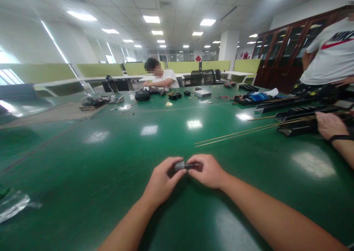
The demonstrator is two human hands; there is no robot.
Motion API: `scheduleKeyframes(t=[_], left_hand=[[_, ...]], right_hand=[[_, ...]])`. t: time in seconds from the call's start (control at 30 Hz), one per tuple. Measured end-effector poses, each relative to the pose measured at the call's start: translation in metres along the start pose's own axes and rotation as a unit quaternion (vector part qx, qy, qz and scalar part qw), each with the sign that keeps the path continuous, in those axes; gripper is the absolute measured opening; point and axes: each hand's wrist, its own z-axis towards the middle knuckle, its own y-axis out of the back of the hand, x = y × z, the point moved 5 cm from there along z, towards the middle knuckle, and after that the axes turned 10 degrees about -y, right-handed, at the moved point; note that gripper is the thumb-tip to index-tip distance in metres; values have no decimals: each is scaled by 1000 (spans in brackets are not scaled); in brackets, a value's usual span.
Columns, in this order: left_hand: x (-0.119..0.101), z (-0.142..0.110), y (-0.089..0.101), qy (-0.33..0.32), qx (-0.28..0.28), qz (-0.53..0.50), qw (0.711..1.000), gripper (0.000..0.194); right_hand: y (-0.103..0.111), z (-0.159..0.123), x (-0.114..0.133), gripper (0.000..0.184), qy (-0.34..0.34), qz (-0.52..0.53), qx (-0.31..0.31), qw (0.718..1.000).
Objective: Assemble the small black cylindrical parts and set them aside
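Both my hands meet over the green table (116, 177) near its front edge. My left hand (163, 181) is closed round the grey end of a small dark cylindrical part (184, 165). My right hand (208, 171) pinches the thinner black end of the same part. The part lies level between the two hands, just above the table top. What the part is I cannot make out.
Two thin brass rods (249, 131) lie to the right ahead of my hands. Black trays (298, 127) sit at the right, where another person's hand (330, 125) with a black wristband rests. A seated person (162, 77) works at the far side among tools. Clear plastic (13, 205) lies at the left.
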Motion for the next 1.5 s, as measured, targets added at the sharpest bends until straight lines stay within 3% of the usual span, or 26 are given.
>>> scheduleKeyframes(t=[0.27, 0.47, 0.77, 1.5], left_hand=[[1, -1, -3, 18, 11, -15, 1000, 22], [-3, 1, -1, -14, 4, -15, 1000, 23], [-9, 0, 3, -42, -11, -13, 999, 20], [-16, 1, -2, -41, 20, 21, 999, 19]], right_hand=[[-1, 0, -3, 13, -13, 1, 6, 1000], [-2, -1, -7, 23, -39, 39, 13, 998], [4, -1, 6, 16, -9, 8, 0, 1000], [2, -1, 3, 18, -2, -31, -3, 1000]])
